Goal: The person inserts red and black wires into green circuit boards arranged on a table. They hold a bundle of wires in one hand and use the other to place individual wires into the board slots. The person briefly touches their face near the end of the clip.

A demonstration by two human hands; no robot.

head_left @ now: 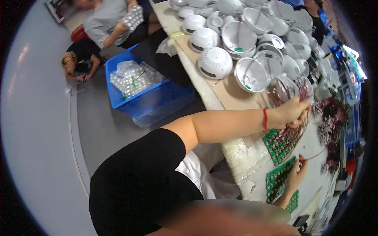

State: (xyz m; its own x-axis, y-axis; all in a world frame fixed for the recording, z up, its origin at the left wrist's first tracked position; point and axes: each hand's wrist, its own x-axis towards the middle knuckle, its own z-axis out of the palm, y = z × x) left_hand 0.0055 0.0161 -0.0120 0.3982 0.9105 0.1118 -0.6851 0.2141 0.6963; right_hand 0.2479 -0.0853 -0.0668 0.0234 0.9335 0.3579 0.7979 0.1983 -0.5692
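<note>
Left hand (293, 112) is closed around a bundle of dark red wires (303, 91), by the first green board (271, 146) on the table (246, 159). Right hand (297, 173) appears to pinch a single thin wire (315, 156) at the edge of the second green board (275, 183). Wires lie across the first board; whether joined, cannot tell. Second board shows none across its visible face: judged left to do. The wire heap (331, 126) suggests much remains.
</note>
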